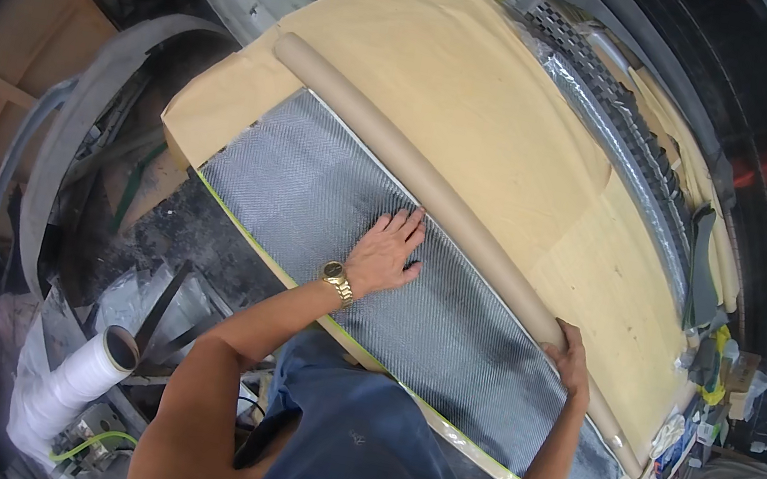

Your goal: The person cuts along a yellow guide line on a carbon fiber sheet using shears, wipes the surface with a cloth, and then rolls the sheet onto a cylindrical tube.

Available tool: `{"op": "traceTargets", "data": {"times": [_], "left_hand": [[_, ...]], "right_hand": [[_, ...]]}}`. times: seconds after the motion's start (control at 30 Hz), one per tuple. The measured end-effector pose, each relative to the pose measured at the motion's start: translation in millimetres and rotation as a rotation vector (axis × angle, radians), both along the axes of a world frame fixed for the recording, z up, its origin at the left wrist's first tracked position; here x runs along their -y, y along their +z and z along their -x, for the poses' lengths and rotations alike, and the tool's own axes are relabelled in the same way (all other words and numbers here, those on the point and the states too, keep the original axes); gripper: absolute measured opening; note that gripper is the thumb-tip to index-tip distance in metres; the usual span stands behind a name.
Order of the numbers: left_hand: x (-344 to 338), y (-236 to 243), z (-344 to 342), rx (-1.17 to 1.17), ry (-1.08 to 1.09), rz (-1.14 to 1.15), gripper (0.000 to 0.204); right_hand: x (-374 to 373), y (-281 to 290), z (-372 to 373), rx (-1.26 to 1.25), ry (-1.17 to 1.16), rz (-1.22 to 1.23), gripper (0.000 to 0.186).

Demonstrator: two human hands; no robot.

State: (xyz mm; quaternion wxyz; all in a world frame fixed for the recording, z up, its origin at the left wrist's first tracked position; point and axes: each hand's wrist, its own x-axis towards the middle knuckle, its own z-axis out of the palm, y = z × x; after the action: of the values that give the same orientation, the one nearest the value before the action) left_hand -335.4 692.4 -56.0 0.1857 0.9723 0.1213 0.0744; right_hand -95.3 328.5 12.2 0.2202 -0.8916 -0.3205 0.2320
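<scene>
A sheet of dark grey woven fabric [298,175], like carbon-fibre cloth, lies across the table, with yellow-green tape along its near edge. Along its far edge runs a long brown cardboard tube [449,212], set diagonally. My left hand [385,252] lies flat on the cloth, fingers spread, fingertips close to the tube; a gold watch [334,279] is on that wrist. Farther right, my right hand [571,360] curls its fingers over the tube, thumb toward the cloth. The undersides of those fingers are partly hidden.
Tan paper [386,42] covers the table beyond the tube. Several rolls, one checkered [586,60] and one in shiny plastic [620,162], lie along the far edge. A white film roll [81,382] stands at lower left, near a grey curved panel [64,146].
</scene>
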Motion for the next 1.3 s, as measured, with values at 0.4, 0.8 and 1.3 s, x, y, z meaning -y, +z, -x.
{"op": "traceTargets", "data": {"times": [0.4, 0.8, 1.3], "left_hand": [[-5.0, -11.7, 3.4, -0.017, 0.021, -0.107, 0.062], [-239.9, -11.9, 19.3, 0.530, 0.929, 0.129, 0.055], [-317.1, -43.4, 22.7, 0.304, 0.704, 0.988, 0.018]], "right_hand": [[4.2, -9.1, -46.9, -0.333, -0.049, -0.035, 0.056], [-83.7, -13.2, 12.5, -0.014, 0.029, -0.092, 0.064], [-172.0, -14.7, 51.0, 0.225, 0.172, -0.066, 0.070]]}}
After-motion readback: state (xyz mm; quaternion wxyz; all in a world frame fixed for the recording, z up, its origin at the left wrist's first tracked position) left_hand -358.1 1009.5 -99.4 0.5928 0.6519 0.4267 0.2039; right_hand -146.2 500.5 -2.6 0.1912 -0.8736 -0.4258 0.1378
